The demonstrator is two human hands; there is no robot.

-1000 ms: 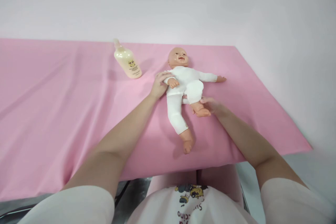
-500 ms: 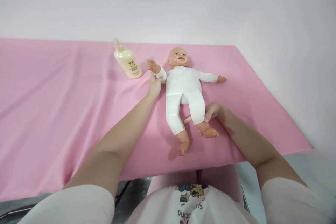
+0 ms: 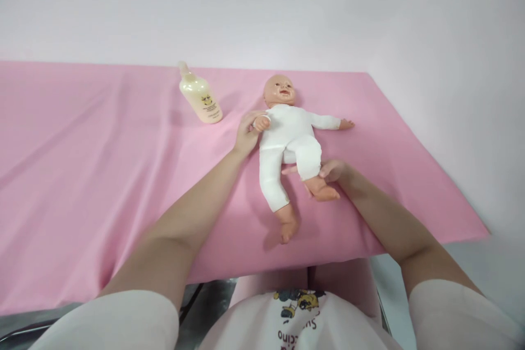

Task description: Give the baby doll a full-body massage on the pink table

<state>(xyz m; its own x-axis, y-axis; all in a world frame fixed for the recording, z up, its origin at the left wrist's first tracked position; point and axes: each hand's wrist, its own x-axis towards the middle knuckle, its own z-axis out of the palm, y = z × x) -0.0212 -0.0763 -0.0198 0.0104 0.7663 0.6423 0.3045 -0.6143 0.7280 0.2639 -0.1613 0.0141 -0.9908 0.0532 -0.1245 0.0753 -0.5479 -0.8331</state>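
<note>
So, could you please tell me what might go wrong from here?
The right hand holds one leg of the doll near the ankle, so the leg might slip free and drop onto the cloth.

The left hand is at the doll's bent arm, with the bottle close by; a wide outward swing could knock it.

The cloth is creased on the left, so a hard tug might shift it.

The shirt (image 3: 348,325) has upside-down lettering: I can make out "Su" and "ccino", rest is lost in the folds, plus some reddish letters I can't read. Bottle (image 3: 200,101) has a few lines of dark print too, way too tiny to read.
</note>
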